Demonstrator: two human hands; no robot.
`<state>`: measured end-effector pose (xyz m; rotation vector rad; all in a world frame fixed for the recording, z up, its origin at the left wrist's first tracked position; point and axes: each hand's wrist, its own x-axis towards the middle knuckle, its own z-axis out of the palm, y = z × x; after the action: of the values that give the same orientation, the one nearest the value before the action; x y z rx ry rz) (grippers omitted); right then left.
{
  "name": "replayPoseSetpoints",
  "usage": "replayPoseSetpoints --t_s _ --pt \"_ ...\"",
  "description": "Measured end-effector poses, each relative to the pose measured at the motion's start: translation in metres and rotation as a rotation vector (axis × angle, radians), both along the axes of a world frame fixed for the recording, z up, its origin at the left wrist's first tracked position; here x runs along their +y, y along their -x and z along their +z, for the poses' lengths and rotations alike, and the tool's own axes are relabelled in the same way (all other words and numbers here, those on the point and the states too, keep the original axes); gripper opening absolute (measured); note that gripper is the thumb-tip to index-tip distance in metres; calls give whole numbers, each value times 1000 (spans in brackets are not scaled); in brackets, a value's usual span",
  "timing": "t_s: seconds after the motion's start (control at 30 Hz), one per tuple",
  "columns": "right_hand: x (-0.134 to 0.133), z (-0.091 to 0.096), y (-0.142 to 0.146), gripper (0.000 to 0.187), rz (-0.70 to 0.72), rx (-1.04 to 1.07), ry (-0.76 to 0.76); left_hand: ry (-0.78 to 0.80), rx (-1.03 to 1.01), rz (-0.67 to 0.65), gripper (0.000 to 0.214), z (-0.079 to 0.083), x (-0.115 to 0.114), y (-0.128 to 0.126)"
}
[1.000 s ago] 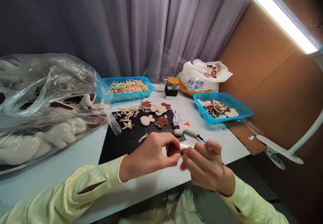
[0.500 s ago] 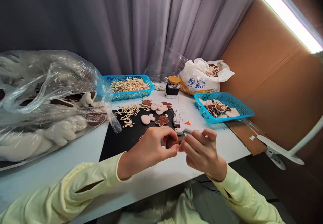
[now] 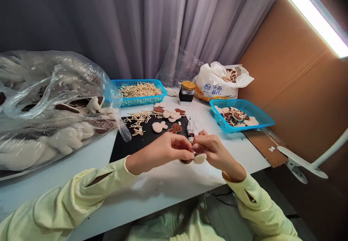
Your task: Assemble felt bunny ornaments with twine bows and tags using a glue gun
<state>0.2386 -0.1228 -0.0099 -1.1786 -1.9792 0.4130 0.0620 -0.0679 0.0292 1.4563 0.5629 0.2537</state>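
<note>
Just in front of the black mat, a small plush piece [image 3: 200, 158] shows a cream lobe and a bit of brown; fingers cover much of it. My left hand [image 3: 163, 151] pinches it between thumb and fingertips. Right beside it, my right hand [image 3: 213, 147] is closed, its thumb and finger meeting at the upper edge of the piece. Whatever those fingertips grip is too small to make out. Beyond the hands lies a white glue gun [image 3: 190, 128], partly covered by them.
Rabbit-head plush pieces [image 3: 160, 126] and small cord bows [image 3: 139, 117] lie on the black mat [image 3: 125, 150]. Behind stand a blue basket of bows [image 3: 125, 103], a jar [image 3: 186, 93] and a white bag [image 3: 217, 83]. Another blue basket [image 3: 231, 128] is right; a plastic sack [image 3: 67, 125] left.
The plush piece has turned, so a cream lobe now faces up where brown showed. My right hand has rotated and come closer against my left fingertips.
</note>
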Motion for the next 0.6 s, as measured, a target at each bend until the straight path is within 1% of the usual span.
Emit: replayPoseSetpoints --t_s 0.13,0.2,0.27,0.33,0.4,0.5,0.6 --pt "-6 -11 6 24 -169 105 -62 362 -49 67 7 -1 6 0" --pt "-12 -17 12 24 -213 127 -104 537 -33 102 8 -2 7 -1" --pt "-18 -21 18 24 -244 134 -168 657 -16 123 9 -2 6 -2" --pt "-23 -24 23 25 -263 131 -247 712 -26 125 10 -3 4 -3" --pt "-28 -26 27 25 -267 125 -314 725 -46 115 11 -3 2 -3" --pt "-33 -26 30 24 -239 85 -381 702 -58 117 11 -4 1 -3" --pt "-39 -25 30 23 -221 3 -423 654 -67 153 10 -6 1 -2"
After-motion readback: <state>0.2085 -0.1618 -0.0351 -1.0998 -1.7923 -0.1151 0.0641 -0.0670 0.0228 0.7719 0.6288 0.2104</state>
